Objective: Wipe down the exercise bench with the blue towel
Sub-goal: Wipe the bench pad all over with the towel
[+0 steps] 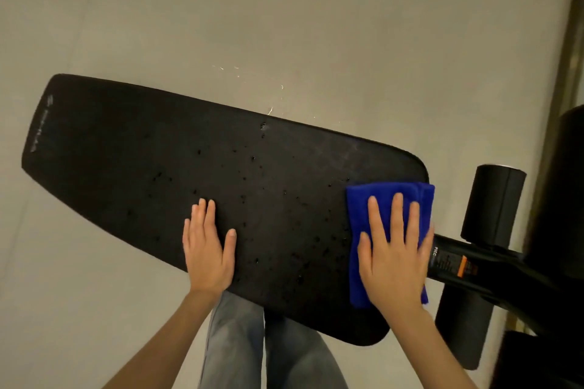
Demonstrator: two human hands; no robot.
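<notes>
Pressing flat on the blue towel (382, 224), the right hand (393, 249) is spread wide, all fingers straight and a little apart, the palm down on the cloth. It does not clench the towel; it only lies on top of it and pushes it against the worktop (196, 174), the black padded exercise bench. The towel is folded into a thick rectangle and sits under this hand at the rounded right end of the pad. Its top edge shows beyond the fingertips, and its lower corner comes out below the wrist. The right border of the towel reaches just over the edge of the pad.

The left hand (207, 249) is also open and flat, with nothing in it. Its palm rests directly on the bare pad near the front edge, well apart from the towel, with the thumb stretched out toward the right hand. Between the two hands, and beyond the fingers of the left one, the black surface carries many small dark droplets.

To the right of the right hand, a black frame bar (467, 265) with an orange label goes out from under the pad, and two black foam rollers (493, 202) stand beside it. Below both forearms, legs in grey jeans (234, 341) are visible over the pale floor (284, 9).
</notes>
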